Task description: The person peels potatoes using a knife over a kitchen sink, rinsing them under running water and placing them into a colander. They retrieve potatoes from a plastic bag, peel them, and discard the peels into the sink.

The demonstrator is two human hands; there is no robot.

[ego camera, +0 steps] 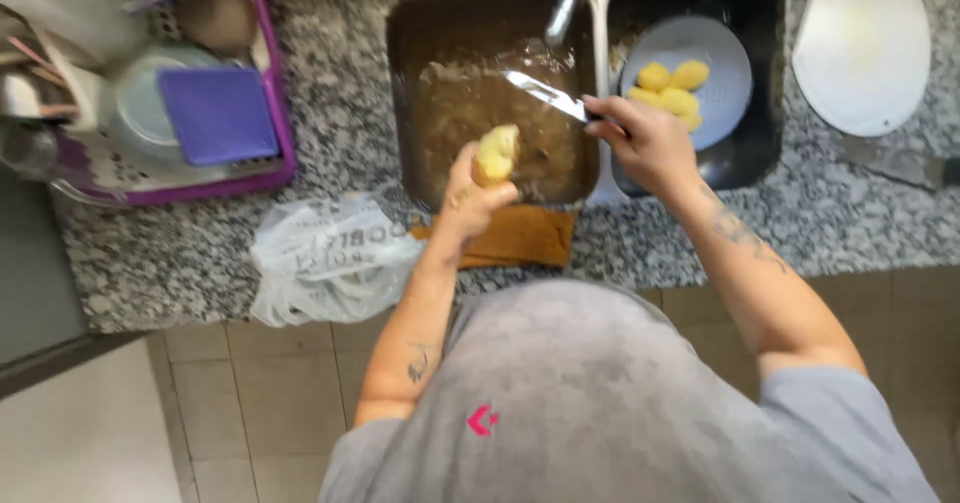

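Lumpy yellow potato (pixel 497 153) in left hand (pixel 470 198), steel knife (pixel 545 93) opposite.

The knife (pixel 545 95) handle is hidden inside the right hand (pixel 648 141); only the blade shows, smeared by motion. The lower part of the potato (pixel 497 153) sits behind the left hand (pixel 470 195) fingers. The tap (pixel 563 8) is cut off by the top edge. The cloth (pixel 520 235) lies partly under the left wrist. The bag (pixel 330 258) carries print too blurred to read. The rack (pixel 150 93) runs off the left edge, its contents blurred together. A dark item (pixel 905 166) at the right edge is too unclear to tell. The board (pixel 862 43) is clipped at the top. The sink (pixel 450 113) bottom is murky, and what lies there cannot be told.
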